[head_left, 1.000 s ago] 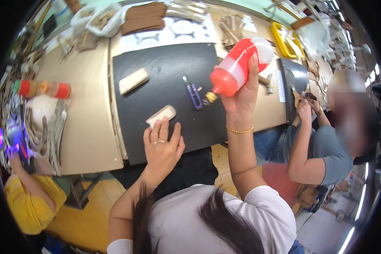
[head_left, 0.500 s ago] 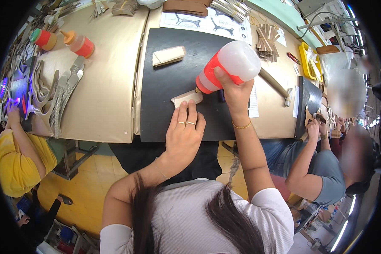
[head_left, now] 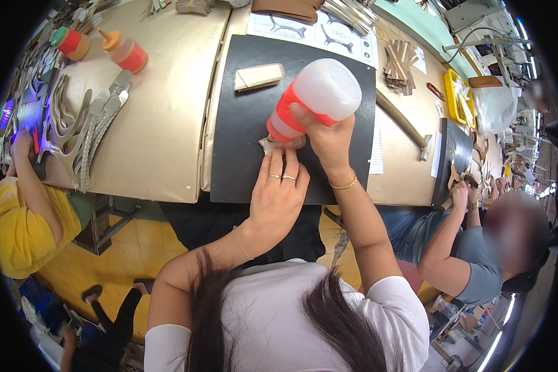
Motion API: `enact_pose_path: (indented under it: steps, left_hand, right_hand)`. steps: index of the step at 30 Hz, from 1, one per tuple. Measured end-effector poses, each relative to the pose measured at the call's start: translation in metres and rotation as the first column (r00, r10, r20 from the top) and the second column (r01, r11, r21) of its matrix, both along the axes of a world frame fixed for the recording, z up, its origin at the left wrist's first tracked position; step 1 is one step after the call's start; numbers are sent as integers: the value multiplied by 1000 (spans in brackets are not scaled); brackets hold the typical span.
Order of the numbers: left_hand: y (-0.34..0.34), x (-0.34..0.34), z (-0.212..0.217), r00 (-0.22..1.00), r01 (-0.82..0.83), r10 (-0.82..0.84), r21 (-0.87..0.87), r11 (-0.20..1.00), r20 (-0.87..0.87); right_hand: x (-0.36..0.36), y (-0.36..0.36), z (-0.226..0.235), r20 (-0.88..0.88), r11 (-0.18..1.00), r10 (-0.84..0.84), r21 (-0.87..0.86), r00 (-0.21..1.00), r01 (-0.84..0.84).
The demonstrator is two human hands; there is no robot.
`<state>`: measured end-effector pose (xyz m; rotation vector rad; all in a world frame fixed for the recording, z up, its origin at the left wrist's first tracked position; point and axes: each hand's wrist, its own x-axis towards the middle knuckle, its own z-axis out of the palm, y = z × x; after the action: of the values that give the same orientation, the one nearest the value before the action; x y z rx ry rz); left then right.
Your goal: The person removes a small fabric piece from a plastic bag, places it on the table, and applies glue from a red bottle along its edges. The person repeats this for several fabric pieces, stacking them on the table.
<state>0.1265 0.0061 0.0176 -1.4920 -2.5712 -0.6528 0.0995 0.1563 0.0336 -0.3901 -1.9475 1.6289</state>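
Bottle (head_left: 321, 93) tipped nozzle-down at pale piece (head_left: 267, 146), frame centre.
Right hand (head_left: 330, 141): grip wrapped round bottle. Left hand (head_left: 280, 191): grip unclosed, outstretched, touching piece.

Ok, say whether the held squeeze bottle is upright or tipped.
Tipped: in the right hand, the squeeze bottle has its base up and nozzle down toward the pale piece.

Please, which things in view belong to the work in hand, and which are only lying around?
In use:
squeeze bottle, tipped in the right hand
small pale piece, touched by the left hand
black mat below
perhaps the similar pale block, untouched

Apparently just lying about:
hammer
yellow tray
orange-capped bottle
green-topped container
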Motion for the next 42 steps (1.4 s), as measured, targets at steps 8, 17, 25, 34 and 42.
enact_pose_path:
  steps: [8, 17, 25, 34, 42]
  left_hand:
    - [0, 0, -1, 1000, -5, 5, 7, 1000, -4]
    - [0, -3, 4, 1000, 15, -15, -22, 1000, -19]
    - [-2, -6, 7, 999, 30, -30, -44, 999, 13]
    - [-2, -6, 11, 999, 32, -30, -63, 998, 31]
    - [-6, -15, 12, 996, 76, -72, -75, 994, 59]
  right_hand:
    - [3, 5, 13, 65, 877, 182, 441, 981, -192]
    - [19, 38, 28, -3, 955, -70, 289, 998, 68]
    - [16, 32, 10, -55, 983, -83, 157, 995, 91]
    - [39, 26, 9, -44, 957, -100, 270, 994, 108]
    - [33, 28, 0, -96, 978, -189, 75, 977, 196]
